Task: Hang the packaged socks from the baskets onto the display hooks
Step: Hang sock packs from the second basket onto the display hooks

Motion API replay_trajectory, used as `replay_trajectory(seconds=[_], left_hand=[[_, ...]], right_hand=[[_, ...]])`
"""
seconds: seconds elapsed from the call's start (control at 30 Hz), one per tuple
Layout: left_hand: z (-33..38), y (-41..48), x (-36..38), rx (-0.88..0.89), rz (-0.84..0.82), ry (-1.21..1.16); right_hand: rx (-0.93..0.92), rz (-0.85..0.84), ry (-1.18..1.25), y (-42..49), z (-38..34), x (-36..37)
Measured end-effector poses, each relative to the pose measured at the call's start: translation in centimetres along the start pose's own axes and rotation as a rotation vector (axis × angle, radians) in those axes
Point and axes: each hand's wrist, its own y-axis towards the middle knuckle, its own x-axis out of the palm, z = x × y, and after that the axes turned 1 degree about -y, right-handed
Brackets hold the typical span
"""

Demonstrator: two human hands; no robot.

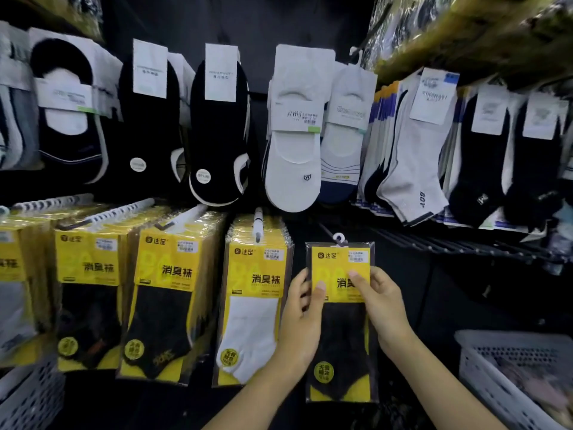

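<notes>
Left hand (302,318) and right hand (383,308) pinch the upright sock pack (341,342) between them.

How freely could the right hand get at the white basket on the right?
Probably yes, but not yet: the right hand grips the sock pack with the left hand. Nothing shows between it and the white basket, open-topped, down to its right.

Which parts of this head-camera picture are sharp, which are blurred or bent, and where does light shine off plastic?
Head view: sharpest at centre, on the sock packet held by the left hand and right hand; top-right bagged stock smears into blur; wide-angle distortion bows the hanging socks near the edges; faint sheen on the yellow packs at left.
</notes>
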Motion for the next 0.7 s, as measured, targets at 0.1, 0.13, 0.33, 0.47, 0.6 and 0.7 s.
replay_trajectory(seconds=[0.1,0.13,0.33,0.47,0.6,0.7], left_hand=[[-0.7,0.6,-0.6,-0.014,0.004,0.038],[-0.9,0.8,-0.6,-0.018,-0.005,0.055],[-2.2,1.6,-0.5,-0.113,-0.088,0.160],[-4.0,0.1,-1.2,-0.168,-0.145,0.221],[-7.5,-5.7,-4.1,-0.217,-0.255,0.208],[-11.3,-11.7,-8.9,-0.342,-0.299,0.249]], right_hand=[[0.074,0.014,0.016,1.2,0.8,1.0],[0.104,0.037,0.024,1.5,1.1,1.2],[0.211,0.227,-0.020,3.3,2.6,2.3],[0.264,0.360,-0.055,1.9,4.1,1.5],[0.319,0.308,-0.074,-3.4,6.5,0.9],[0.403,0.125,-0.078,-10.6,10.0,1.7]])
